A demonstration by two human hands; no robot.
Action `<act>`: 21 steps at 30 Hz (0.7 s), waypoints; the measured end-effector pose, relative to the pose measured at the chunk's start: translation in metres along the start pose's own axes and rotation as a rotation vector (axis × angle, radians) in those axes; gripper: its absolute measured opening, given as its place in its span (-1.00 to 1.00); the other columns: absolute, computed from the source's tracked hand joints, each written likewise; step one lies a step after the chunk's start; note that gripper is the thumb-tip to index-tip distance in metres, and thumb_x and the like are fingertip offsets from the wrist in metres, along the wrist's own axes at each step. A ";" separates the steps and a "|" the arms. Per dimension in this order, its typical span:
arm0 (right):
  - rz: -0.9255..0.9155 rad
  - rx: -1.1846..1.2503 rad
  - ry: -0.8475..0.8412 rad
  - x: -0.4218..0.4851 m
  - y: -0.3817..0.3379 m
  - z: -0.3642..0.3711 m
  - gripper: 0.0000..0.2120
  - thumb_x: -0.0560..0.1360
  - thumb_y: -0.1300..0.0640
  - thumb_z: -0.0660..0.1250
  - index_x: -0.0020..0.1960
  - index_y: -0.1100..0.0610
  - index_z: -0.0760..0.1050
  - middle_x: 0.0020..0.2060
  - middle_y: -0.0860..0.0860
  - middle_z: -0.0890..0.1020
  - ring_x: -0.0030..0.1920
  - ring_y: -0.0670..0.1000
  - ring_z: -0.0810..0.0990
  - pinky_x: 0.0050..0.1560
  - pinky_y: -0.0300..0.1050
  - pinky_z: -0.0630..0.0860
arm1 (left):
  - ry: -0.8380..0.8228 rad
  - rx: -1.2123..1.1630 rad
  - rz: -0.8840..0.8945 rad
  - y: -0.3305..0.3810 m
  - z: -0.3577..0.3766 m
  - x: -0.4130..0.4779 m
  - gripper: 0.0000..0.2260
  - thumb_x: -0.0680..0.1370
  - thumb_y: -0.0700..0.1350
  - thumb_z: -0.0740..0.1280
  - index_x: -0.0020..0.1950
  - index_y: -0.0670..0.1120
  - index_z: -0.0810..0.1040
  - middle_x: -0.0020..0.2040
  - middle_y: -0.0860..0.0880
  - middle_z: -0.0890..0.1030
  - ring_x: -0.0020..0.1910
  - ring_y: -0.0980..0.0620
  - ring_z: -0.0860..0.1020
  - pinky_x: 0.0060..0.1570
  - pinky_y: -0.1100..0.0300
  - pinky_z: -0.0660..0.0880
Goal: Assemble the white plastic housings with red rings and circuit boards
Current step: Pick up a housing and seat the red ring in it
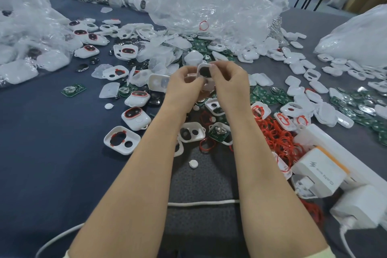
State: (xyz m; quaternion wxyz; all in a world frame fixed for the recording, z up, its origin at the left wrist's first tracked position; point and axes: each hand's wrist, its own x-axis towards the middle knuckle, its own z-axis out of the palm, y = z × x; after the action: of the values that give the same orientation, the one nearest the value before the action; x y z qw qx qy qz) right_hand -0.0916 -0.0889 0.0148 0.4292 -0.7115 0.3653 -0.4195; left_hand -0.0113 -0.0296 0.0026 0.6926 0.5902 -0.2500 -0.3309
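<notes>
The left hand (184,85) and right hand (228,81) both pinch one small white plastic housing (204,71) with curled fingertips, held up at mid-scene. Fitting seems under way. Next likely needs one of the thin red rubber rings (278,138) heaped near right, or one of the green circuit boards (270,97).

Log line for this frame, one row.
left hand, right hand: holding small white plastic housing, raised | thin red rings: loose pile, right side
</notes>
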 end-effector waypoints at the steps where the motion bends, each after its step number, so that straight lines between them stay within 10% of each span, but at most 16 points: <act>1: 0.001 -0.014 0.008 0.000 0.001 0.000 -0.86 0.56 0.16 0.30 0.03 0.17 0.61 -0.10 0.02 0.66 -0.05 -0.02 0.62 0.07 -0.05 0.56 | -0.001 0.009 0.012 0.000 -0.001 0.000 -0.94 0.56 -0.19 0.34 -0.03 -0.03 0.55 -0.21 0.03 0.67 -0.17 0.02 0.66 -0.01 0.07 0.63; 11: 0.061 0.207 -0.191 0.000 0.000 -0.005 -0.84 0.56 0.19 0.31 0.12 0.08 0.56 -0.04 0.11 0.64 0.01 0.12 0.64 0.12 0.11 0.57 | -0.165 -0.387 -0.110 0.008 -0.007 -0.001 -0.75 0.65 -0.12 0.20 0.00 -0.24 0.59 -0.24 -0.07 0.67 -0.20 0.06 0.64 -0.06 0.21 0.60; 21: -0.295 -0.297 -0.148 -0.004 -0.004 0.001 -0.82 0.52 0.28 0.33 0.08 0.15 0.63 0.08 0.11 0.49 0.01 0.01 0.50 0.12 -0.14 0.46 | -0.017 -0.525 -0.165 0.010 -0.010 0.000 -0.80 0.63 -0.18 0.25 -0.11 -0.23 0.58 -0.33 -0.06 0.64 -0.37 0.10 0.64 -0.35 0.29 0.57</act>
State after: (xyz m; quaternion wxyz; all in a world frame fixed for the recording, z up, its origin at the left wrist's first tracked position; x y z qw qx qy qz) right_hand -0.0915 -0.0833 0.0165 0.2793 -0.8414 0.2827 -0.3661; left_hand -0.0024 -0.0225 0.0106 0.7903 0.4060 -0.1125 -0.4448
